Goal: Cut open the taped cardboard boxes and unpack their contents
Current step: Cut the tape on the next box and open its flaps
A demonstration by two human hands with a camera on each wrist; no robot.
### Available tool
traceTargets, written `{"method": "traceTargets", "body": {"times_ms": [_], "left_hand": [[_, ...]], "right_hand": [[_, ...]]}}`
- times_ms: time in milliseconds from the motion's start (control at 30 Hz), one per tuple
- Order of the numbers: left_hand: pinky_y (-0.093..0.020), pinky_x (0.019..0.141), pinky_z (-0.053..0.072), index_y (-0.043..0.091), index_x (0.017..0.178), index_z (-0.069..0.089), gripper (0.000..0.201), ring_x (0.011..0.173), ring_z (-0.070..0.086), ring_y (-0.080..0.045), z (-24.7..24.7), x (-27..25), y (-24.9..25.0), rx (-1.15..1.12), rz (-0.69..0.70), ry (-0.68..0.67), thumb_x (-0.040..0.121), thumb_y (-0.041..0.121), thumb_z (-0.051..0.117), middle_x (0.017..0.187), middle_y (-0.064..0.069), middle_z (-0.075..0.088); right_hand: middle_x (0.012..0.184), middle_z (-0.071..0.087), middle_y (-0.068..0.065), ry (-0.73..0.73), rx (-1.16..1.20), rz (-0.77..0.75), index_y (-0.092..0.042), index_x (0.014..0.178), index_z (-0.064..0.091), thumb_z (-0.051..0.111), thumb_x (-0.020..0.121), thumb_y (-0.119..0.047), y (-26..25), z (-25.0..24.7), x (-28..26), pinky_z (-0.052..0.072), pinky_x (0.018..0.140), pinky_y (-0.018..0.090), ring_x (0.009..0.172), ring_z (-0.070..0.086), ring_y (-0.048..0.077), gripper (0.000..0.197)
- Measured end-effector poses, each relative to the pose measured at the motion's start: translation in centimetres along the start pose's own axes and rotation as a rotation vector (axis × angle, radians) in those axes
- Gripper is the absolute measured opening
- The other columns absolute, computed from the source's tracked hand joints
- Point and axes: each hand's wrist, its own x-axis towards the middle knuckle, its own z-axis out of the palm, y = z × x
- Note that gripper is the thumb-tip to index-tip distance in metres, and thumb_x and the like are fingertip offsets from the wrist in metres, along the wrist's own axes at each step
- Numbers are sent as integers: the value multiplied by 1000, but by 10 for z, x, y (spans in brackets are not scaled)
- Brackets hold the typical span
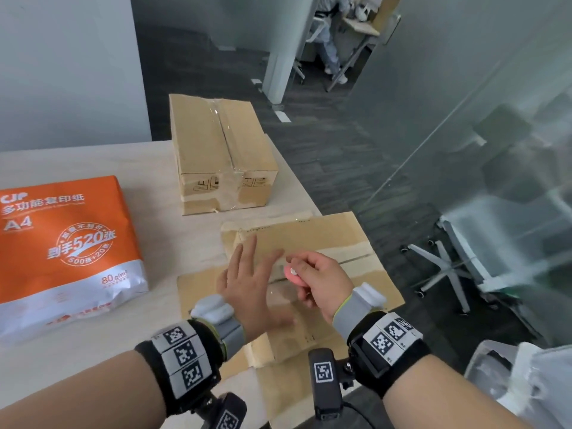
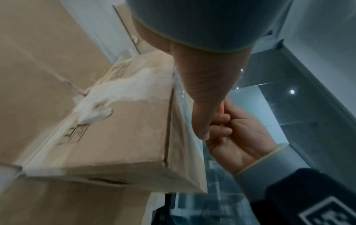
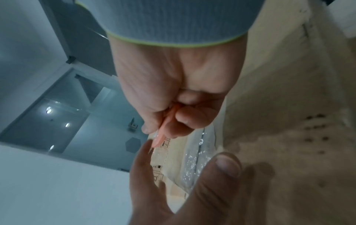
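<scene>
A sealed cardboard box [image 1: 223,156] with clear tape along its top seam stands at the back of the table; it also shows in the left wrist view [image 2: 119,121]. Closer to me lies a second cardboard box [image 1: 328,236] with its flaps spread flat. My left hand [image 1: 247,274] hovers over it, fingers straight and spread, holding nothing. My right hand [image 1: 318,280] grips a small pink cutter [image 1: 292,273] just right of the left fingers. In the right wrist view the cutter [image 3: 161,134] pokes out between thumb and curled fingers, with the left hand's fingers [image 3: 192,182] close below it.
An orange ream of A4 paper [image 1: 62,243] lies on the light table [image 1: 154,243] at the left. The table's right edge runs beside the near box. Past it are a glass wall, an office chair base [image 1: 445,270] and a white bag [image 1: 532,385]. A person sits far back [image 1: 328,41].
</scene>
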Motion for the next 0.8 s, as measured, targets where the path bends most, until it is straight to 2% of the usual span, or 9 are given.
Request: {"method": "traceTargets", "body": {"times_ms": [67,167,267,367,467,600,800], "left_hand": [[-51,120,22,55,152,5,132,157,-6,-25,6,3,-7,-83,-148,-5,49,68,87,168,5,-20],[-53,121,26,55,154,0,135,157,3,-32,4,13,-27,-171,-226,-137,52,67,88,170,-2,-14],[-42,116,37,58,153,-1,131,153,24,-29,-3,22,-40,-258,-150,-274,58,59,90,170,3,-11],[-41,116,39,64,150,1,129,152,28,-25,-11,30,-49,-272,-115,-327,59,57,91,169,11,-12],[-45,115,40,67,148,2,130,150,31,-24,-16,34,-58,-267,-105,-367,55,59,92,168,16,-11],[-46,115,41,69,146,1,131,151,30,-24,-19,35,-61,-277,-101,-386,53,59,92,168,19,-12],[-47,114,42,67,148,3,129,151,30,-24,-20,34,-59,-304,-110,-387,58,52,94,168,18,-14]], "right_hand": [[79,66,7,36,93,13,-16,101,71,58,101,-20,0,-2,3,37,40,23,50,50,11,13],[75,68,-2,29,136,-7,-14,100,73,67,96,-15,4,-9,5,44,48,25,59,53,11,8],[68,66,-9,-7,-121,-78,-21,95,74,74,90,-17,4,-11,6,47,55,21,59,56,5,6],[86,71,-15,-94,-430,-168,-33,94,70,72,90,-22,1,0,11,48,71,15,77,63,-4,12],[105,66,-16,-163,-560,-259,-36,101,70,67,92,-23,-1,14,17,52,88,23,96,64,0,16],[105,60,-18,-190,-607,-282,-37,91,70,63,91,-22,2,28,24,53,91,30,94,64,-1,16],[107,57,-20,-236,-716,-314,-34,97,69,58,90,-24,2,34,28,52,90,32,93,62,2,16]]}}
